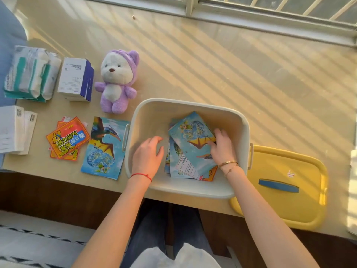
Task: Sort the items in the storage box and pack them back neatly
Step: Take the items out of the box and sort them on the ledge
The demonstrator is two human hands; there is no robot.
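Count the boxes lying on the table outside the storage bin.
2 boxes: a white and blue box beside the plush bear, and a white box at the table's left edge, partly cut off. Others may be out of view.

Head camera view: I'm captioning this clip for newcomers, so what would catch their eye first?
Both hands reach into the cream storage box at centre: the right hand rests on the loose blue dinosaur packets, the left hand hovers open beside them. A purple plush bear sits up-left, and the yellow lid lies to the right.
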